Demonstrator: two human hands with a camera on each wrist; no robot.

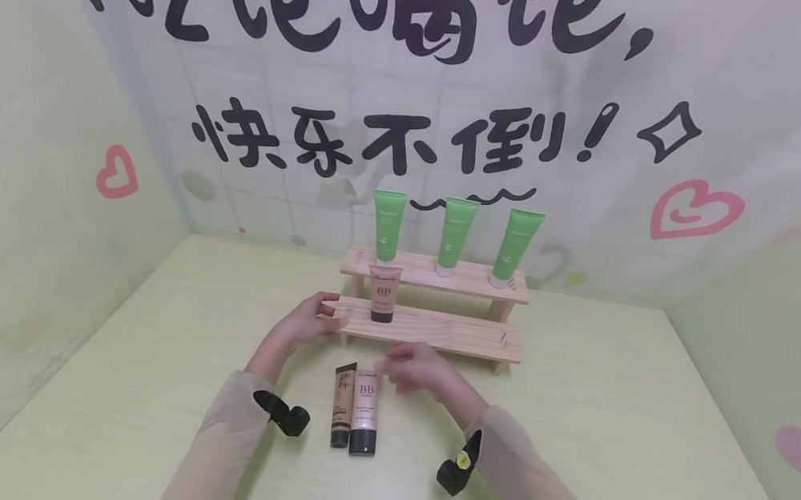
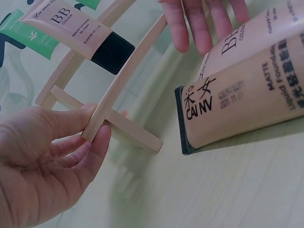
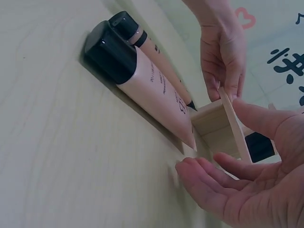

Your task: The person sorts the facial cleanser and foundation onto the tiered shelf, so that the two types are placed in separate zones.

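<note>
My left hand (image 1: 307, 318) pinches the left end of the lower step of a two-step wooden display rack (image 1: 436, 330), thumb on top and fingers beneath. A pink BB cream tube (image 1: 384, 293) stands on that step, black cap down. In front of the rack, a second BB cream tube (image 1: 365, 412) and a tan liquid foundation tube (image 1: 343, 405) lie side by side on the table, caps toward me. Beside the top end of the lying BB cream tube is my right hand (image 1: 418, 367). In the right wrist view its fingers (image 3: 204, 183) are loosely bent and hold nothing.
On the rack's upper step stand three green tubes (image 1: 455, 238), white caps down. The pale table (image 1: 572, 427) meets a back wall (image 1: 267, 205) with black lettering, and further walls rise on both sides. Each wrist carries a small black camera (image 1: 455, 473).
</note>
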